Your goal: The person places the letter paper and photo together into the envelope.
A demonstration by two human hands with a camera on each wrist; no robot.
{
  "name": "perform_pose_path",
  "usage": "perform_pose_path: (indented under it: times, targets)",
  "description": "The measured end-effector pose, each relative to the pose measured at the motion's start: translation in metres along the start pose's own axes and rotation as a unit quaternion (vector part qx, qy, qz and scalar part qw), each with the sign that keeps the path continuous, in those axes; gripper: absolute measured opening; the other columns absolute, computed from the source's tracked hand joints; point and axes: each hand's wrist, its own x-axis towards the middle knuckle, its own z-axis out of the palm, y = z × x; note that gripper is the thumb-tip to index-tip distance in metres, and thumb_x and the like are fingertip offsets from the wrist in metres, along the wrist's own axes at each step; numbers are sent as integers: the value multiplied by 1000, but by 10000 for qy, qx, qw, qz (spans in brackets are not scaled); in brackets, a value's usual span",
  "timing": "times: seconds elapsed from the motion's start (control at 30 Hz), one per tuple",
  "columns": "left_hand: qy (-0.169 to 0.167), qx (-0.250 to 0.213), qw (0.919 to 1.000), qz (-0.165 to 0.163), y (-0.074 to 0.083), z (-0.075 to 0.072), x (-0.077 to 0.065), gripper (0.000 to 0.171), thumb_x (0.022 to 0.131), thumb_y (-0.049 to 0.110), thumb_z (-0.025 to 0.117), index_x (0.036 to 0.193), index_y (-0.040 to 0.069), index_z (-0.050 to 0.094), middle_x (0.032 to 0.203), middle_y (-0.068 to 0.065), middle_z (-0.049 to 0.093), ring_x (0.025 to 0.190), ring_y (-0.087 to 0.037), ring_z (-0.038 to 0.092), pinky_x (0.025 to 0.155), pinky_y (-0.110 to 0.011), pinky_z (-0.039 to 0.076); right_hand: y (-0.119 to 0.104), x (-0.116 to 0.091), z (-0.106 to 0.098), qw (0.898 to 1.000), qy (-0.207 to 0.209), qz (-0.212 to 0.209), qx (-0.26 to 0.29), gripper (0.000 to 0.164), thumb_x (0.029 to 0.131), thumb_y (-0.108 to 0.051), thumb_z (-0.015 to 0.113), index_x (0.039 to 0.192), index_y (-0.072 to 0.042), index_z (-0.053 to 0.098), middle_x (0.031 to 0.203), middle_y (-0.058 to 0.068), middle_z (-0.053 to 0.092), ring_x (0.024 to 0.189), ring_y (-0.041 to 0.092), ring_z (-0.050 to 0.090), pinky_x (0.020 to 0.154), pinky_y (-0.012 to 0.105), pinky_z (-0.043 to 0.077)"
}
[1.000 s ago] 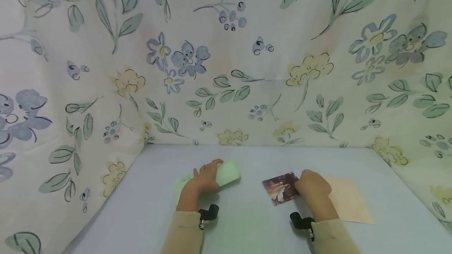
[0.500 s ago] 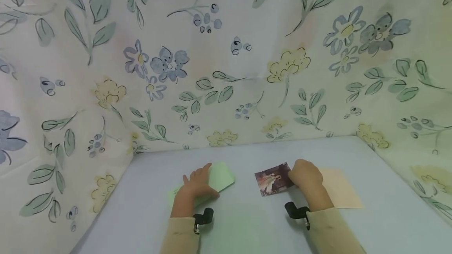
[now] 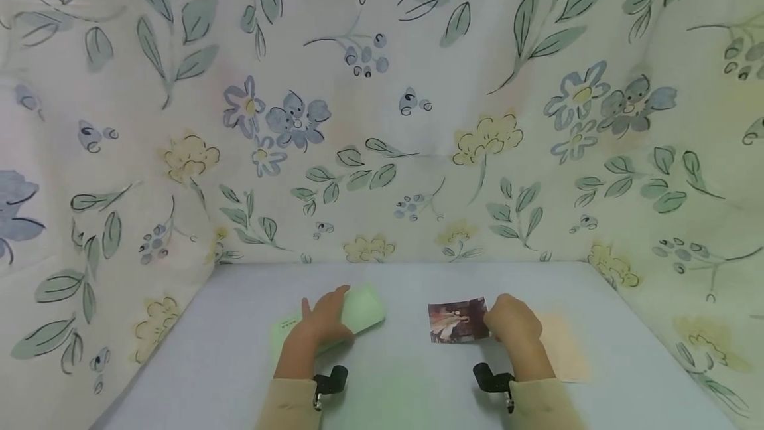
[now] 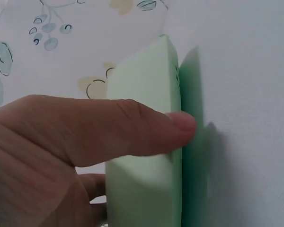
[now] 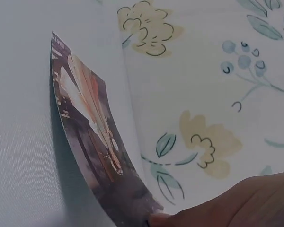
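Step in hand, as judged: bracing a green box with one hand while handling a picture card with the other.

1. Left hand (image 3: 322, 324): in a grasp on the green box (image 3: 364, 310), left of centre on the worktop (image 3: 412, 357). Thumb across the broad face, tip at the near long edge; other fingers around the far side. Press evenly from both sides; avoid twisting. Printed green area (image 3: 283, 332) beside the left wrist: part of the box or separate piece, not possible to tell.

2. Right hand (image 3: 514, 324): fingers curled, in a pinch on the right-hand end of the picture card (image 3: 456, 321), right of centre, printed face in view. Note the slight bow along the card in the right wrist view. Pinch flat and lightly to limit creasing; support the free left end in case of heavier bending. Contact between card and worktop: not possible to tell.

3. Edges and room:
- For sideways travel, use the bare strip of worktop between box and card.
- For forward travel, stop short of the back edge, at the foot of the floral cloth (image 3: 358, 217).
- To the right, allow for the peach sheet (image 3: 564, 350), partly behind the right hand; pass above to avoid dragging.
- On the near side, allow for the black wrist mounts (image 3: 334, 379).
- Side edges of the worktop: well apart from both hands.
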Motion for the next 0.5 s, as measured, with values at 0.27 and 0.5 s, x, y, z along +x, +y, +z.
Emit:
perform_pose_path:
  times: [0.27, 0.5]
  targets:
    - [24, 286, 9995, 118, -2, -3, -2, 93, 64, 29, 82, 143, 12, 36, 141, -14, 44, 132, -38, 33, 103, -68, -7, -1, -3, 7, 9989, -5, 324, 348, 19, 80, -10, 51, 63, -8, 59, 57, 5, 56, 53, 21, 49, 45, 33, 37]
    - [-100, 269, 9993, 224, 5, 8, 3, 88, 63, 32, 76, 142, 15, 39, 142, -10, 43, 135, -38, 28, 105, -65, -9, -3, -2, 0, 9985, 125, 103, 520, 14, 79, -10, 49, 72, -9, 61, 60, 4, 56, 54, 21, 50, 44, 33, 38]
